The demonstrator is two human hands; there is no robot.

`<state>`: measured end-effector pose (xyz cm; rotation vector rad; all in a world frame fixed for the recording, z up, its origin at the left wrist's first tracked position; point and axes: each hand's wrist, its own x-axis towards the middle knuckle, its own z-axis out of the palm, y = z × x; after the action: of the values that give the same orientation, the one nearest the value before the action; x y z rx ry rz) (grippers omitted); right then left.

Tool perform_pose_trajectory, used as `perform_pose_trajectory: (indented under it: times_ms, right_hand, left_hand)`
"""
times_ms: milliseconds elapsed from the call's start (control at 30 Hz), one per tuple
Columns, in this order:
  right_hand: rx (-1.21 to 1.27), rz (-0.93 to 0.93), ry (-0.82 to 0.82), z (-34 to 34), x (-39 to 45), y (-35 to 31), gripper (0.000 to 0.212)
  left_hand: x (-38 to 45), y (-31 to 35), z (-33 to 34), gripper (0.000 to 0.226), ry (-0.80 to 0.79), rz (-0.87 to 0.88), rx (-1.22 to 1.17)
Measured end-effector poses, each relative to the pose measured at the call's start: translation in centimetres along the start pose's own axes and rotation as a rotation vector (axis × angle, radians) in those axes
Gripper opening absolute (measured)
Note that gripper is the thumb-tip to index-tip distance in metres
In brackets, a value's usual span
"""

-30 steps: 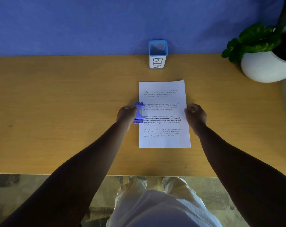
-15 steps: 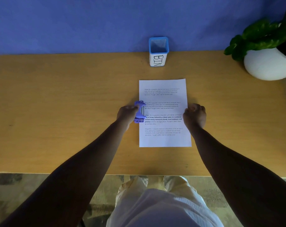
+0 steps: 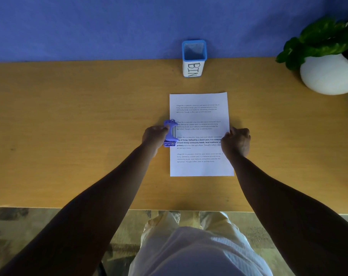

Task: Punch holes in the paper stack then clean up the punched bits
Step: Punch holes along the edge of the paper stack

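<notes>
Your left hand [image 3: 154,136] grips the punch [image 3: 170,133] on the paper [image 3: 201,116], mid-frame. Your right hand [image 3: 236,141] pinches the paper's other edge. No holes or bits show yet; the bin [image 3: 194,58] waits.

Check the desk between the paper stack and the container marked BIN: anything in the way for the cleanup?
Nothing visible. The stretch of wooden desk between the white printed paper stack and the blue-rimmed white container marked BIN is bare. The purple hole punch sits at the stack's left edge, off that line.
</notes>
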<state>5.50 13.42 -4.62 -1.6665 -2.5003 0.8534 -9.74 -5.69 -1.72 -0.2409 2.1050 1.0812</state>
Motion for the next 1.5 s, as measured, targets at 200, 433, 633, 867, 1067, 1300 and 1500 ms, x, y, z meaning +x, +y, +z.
perform_pose_trajectory:
  times_ms: [200, 433, 633, 867, 1067, 1300, 1500]
  right_hand:
    - [0.04, -0.014, 0.0, -0.2, -0.1, 0.0, 0.023]
    - [0.074, -0.03, 0.087, 0.1, -0.1, 0.1, 0.032]
    - [0.002, -0.04, 0.045, 0.2, -0.1, -0.1, 0.022]
    - [-0.152, -0.23, 0.139, 0.2, -1.0, -0.3, 0.029]
    - [-0.305, -0.583, 0.094, 1.4, -0.6, -0.8, 0.044]
    - [-0.33, -0.664, -0.033, 3.6, 0.2, -0.4, 0.055]
    - [-0.321, -0.671, 0.011, 5.1, 0.1, 0.5, 0.057]
  left_hand:
    - [-0.1, 0.0, -0.1, 0.027, 0.003, -0.006, -0.012]
    - [-0.3, 0.3, -0.1, 0.026, 0.004, -0.019, -0.018]
    - [-0.4, 0.4, -0.2, 0.027, 0.013, -0.006, -0.016]
    - [-0.5, 0.5, -0.1, 0.024, 0.016, 0.016, 0.017]
    - [-0.1, 0.4, 0.0, 0.019, 0.026, 0.033, 0.026]
    - [0.2, -0.1, 0.3, 0.009, 0.038, 0.079, 0.016]
    - [0.9, -0.6, 0.4, 0.013, 0.06, 0.097, 0.014]
